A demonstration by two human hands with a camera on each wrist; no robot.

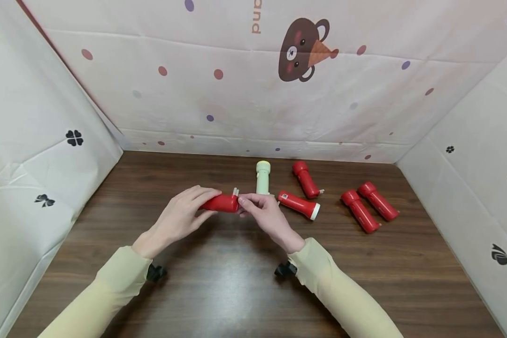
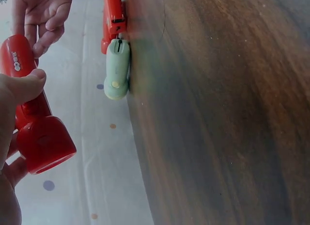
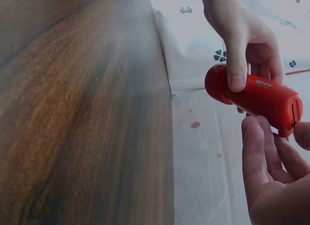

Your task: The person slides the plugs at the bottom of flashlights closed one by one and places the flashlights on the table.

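Note:
My left hand [image 1: 181,213] grips a red flashlight [image 1: 221,203] around its body, thumb along the side, above the table. In the left wrist view its wide head faces down and a small white logo shows on the body. Pale plug prongs [image 1: 235,191] stick up at its tail in the head view. At that tail end, my right hand [image 1: 266,213] pinches the flashlight. In the right wrist view the thumb [image 3: 302,135] lies against the slotted tail, with the other fingers [image 3: 264,147] bent loosely below it.
Behind the right hand lies a light green flashlight [image 1: 263,178]. A red flashlight with a white rim [image 1: 297,204] and another red one [image 1: 306,180] lie to its right. Two more red flashlights [image 1: 360,212] [image 1: 378,202] lie side by side farther right. Patterned sheets [image 1: 219,108] border the wooden table [image 1: 232,291].

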